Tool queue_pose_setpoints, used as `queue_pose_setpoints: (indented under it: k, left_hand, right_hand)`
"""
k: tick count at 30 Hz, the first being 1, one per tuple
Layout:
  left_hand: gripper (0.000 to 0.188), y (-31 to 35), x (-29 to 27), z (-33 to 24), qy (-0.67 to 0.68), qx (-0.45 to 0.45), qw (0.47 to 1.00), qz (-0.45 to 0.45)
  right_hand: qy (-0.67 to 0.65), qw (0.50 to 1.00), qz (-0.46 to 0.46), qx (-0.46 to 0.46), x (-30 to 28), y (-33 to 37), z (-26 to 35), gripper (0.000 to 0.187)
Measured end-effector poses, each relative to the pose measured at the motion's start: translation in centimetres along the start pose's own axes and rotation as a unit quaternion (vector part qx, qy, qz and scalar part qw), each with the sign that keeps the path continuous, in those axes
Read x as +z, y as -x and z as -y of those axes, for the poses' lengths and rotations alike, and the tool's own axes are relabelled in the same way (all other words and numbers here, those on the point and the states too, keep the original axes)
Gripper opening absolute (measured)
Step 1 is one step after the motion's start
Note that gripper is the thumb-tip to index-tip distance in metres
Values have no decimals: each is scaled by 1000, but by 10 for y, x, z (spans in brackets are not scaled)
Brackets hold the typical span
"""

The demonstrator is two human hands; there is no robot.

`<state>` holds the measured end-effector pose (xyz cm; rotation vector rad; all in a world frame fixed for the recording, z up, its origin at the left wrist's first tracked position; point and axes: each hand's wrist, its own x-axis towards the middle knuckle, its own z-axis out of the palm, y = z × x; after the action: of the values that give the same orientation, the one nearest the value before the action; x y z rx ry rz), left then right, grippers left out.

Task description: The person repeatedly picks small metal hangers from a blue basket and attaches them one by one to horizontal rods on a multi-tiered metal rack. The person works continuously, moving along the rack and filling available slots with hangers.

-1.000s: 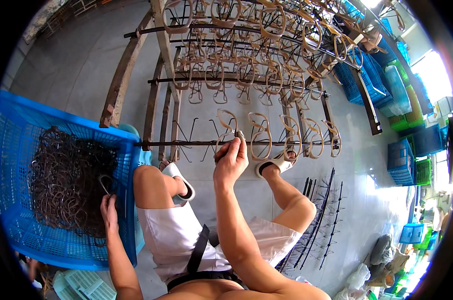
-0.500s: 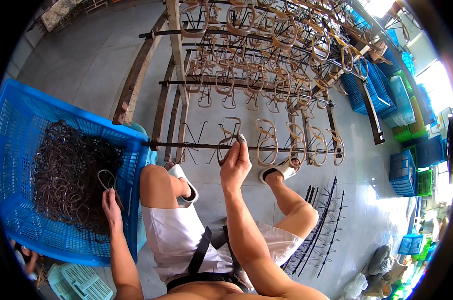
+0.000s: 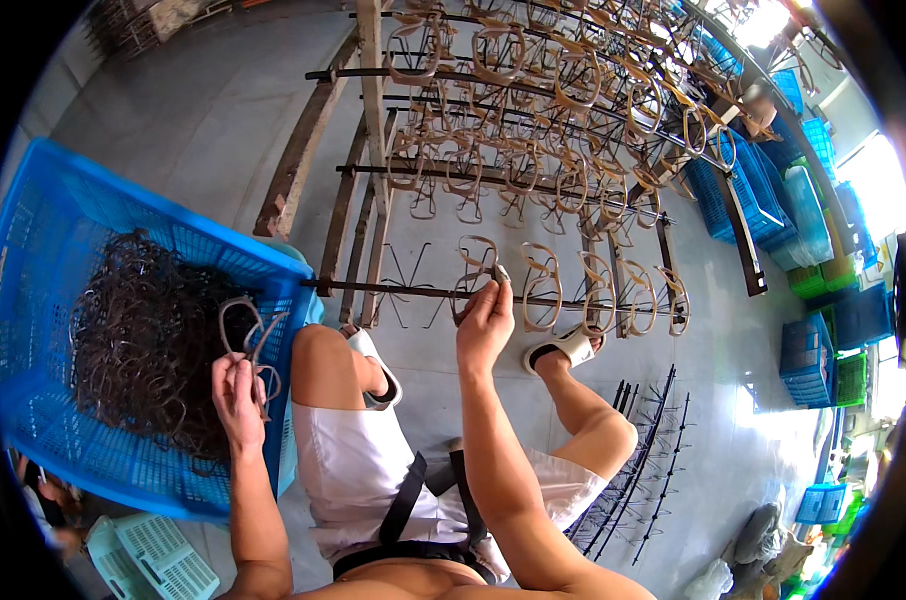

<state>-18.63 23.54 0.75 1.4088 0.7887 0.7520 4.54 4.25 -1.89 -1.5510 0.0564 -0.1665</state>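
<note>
Over the right side of the blue crate (image 3: 173, 212), my left hand (image 3: 238, 395) is closed on a grey-brown eyeglass frame (image 3: 224, 325); whether a second one is with it, I cannot tell. Dark, tangled eyeglass frames (image 3: 143, 340) fill the crate. My right hand (image 3: 486, 325) pinches the edge of a brown eyeglass frame (image 3: 478, 240) on the rack's lowest rod (image 3: 403, 289). Left of that hand, thin bent wire holders (image 3: 403, 262) stick out from the rod. To its right hangs another eyeglass frame (image 3: 541, 285), with several more along the rod.
The wooden rack (image 3: 371, 100) rises ahead, its upper rods hung with many frames. Spare rods with wire prongs (image 3: 633, 470) lie on the floor at right. Blue crates (image 3: 738, 190) stand far right. A pale green crate (image 3: 158, 560) and part of another person (image 3: 58, 500) are at lower left.
My left hand has brought an eyeglass frame up from the pile, near the crate's right wall. My right hand still pinches the frame on the rod. The whole view has shifted slightly.
</note>
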Motion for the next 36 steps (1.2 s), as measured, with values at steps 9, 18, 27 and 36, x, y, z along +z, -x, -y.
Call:
queue_pose_setpoints:
  k: [9,18,27,36]
  left_hand:
    - [10,30,36,-36,19,42,982,185]
    - [10,42,50,-40,0,169,959,227]
    - [13,56,61,-18,112,59,984,129]
    - [21,63,56,-12,71,246,962,94]
  right_hand:
    - [170,935,209,-231,-23,92,54,47]
    - [-214,845,461,166,-12,89,58,43]
    - [-131,876,429,177,-3,137,33,28]
    - [-214,912,235,258,11,117,14,23]
